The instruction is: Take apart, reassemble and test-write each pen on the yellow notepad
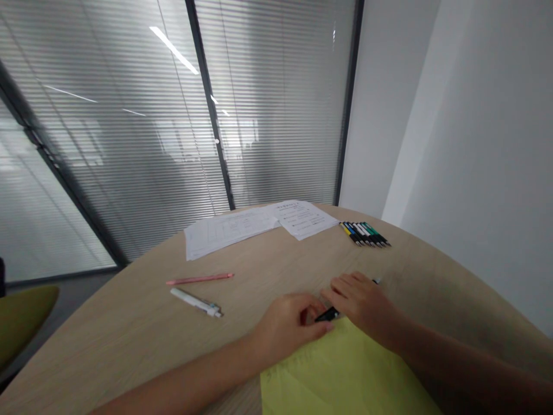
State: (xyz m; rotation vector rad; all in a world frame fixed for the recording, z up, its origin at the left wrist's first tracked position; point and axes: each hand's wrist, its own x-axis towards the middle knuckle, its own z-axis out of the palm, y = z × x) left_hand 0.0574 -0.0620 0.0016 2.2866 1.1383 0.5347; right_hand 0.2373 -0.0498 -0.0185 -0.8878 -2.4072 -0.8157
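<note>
Between my two hands is a black pen (328, 314), mostly hidden by the fingers. My left hand (287, 323) curls around its near end, with the thumb below and the fingers above. My right hand (360, 305) is closed over the pen's other part, and a small pale tip shows beyond its knuckles. Under both hands, a yellow sheet of paper (341, 374) lies at the table's near edge, with faint writing on its left side.
Left of my hands, a pink pen (200, 279) and a white pen (196, 302) lie on the round wooden table (254, 265). Farther back are printed sheets (228, 229) and a row of several pens (364, 234). A green chair (26, 323) stands at left.
</note>
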